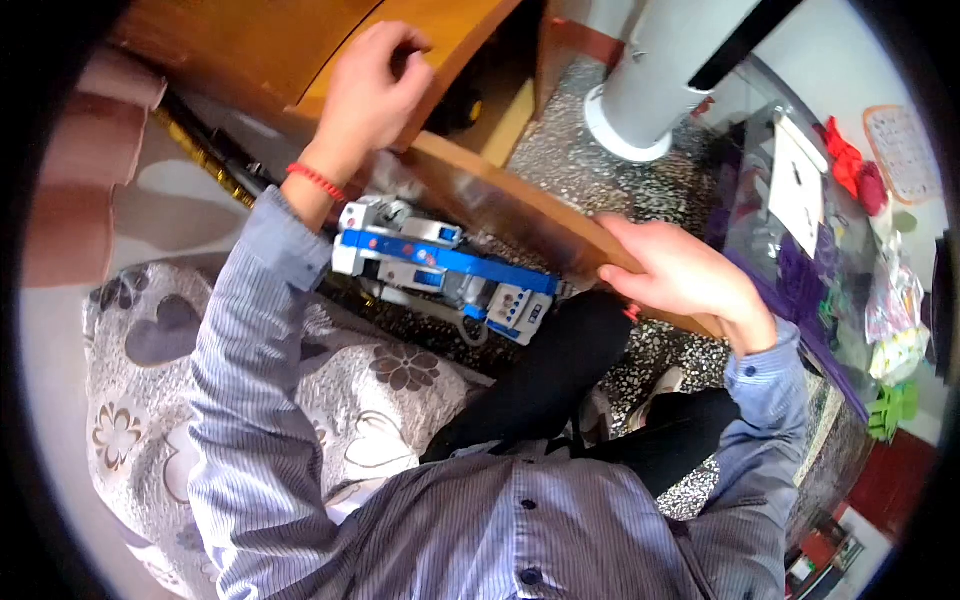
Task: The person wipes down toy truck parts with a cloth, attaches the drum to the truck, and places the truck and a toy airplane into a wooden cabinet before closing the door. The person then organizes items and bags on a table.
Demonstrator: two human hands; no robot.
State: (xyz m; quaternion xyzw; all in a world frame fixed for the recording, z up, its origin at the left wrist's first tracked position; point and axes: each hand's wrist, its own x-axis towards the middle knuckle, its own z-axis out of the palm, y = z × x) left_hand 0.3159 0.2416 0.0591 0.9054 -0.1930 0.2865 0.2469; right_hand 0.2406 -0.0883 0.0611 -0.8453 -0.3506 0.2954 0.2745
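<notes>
My left hand [375,90] is raised over the wooden cabinet [440,40], its fingers curled in; what they hold, if anything, is hidden. A red bead bracelet [316,181] circles that wrist. My right hand [680,265] grips the far end of a brown wooden panel [520,205], thumb on one face and fingers over the edge. The panel stretches from the cabinet's opening toward my right side; whether it is a hinged door, I cannot tell. Between my arms lies a blue and white toy [445,262], beside the panel and near my knee.
A dark opening with a yellow item [472,110] shows in the cabinet. Behind the panel stands a white cylindrical column [645,80] on the speckled floor [570,130]. To the right is a table with a clear cover [750,200]. A heart-patterned cloth [170,330] lies at left.
</notes>
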